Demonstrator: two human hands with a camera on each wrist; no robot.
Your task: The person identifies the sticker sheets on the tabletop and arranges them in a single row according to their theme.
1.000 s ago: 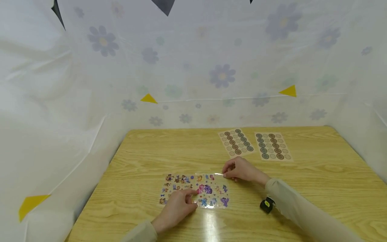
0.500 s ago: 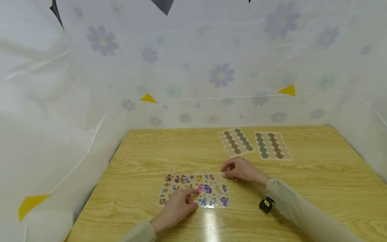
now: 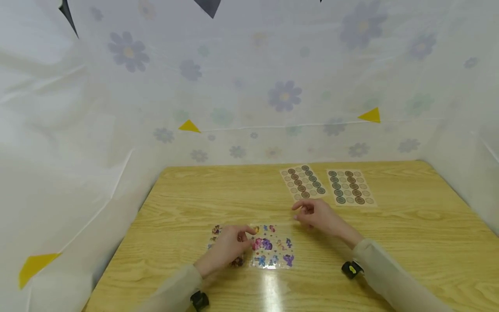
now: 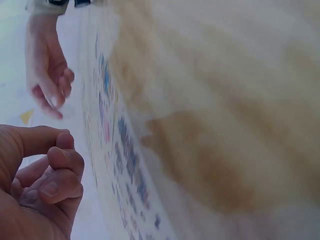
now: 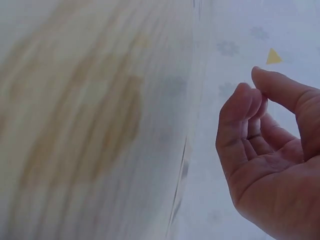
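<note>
Two clear sticker sheets lie side by side on the wooden table. The right sticker sheet [image 3: 269,248] carries pink, purple and blue pony figures. Brown and blue figures cover the left sticker sheet [image 4: 131,165], largely hidden under my left hand [image 3: 228,248] in the head view. That hand hovers above the left sheet, thumb and index finger apart near the seam between the sheets. My right hand [image 3: 317,216] is raised just beyond the right sheet's upper right corner. In the right wrist view its fingers [image 5: 235,107] are loosely bent, with nothing between them.
At the back right of the table [image 3: 210,190] lie two sheets of round stickers, a tilted sheet [image 3: 302,184] and a straighter sheet [image 3: 351,187]. White flowered curtain [image 3: 241,86] encloses the back and sides. Both wrists wear a small black camera [image 3: 352,269].
My right hand has left the corner of the right sheet and risen back and to the right. My left hand has lifted off the sheets, moving slightly away from me.
</note>
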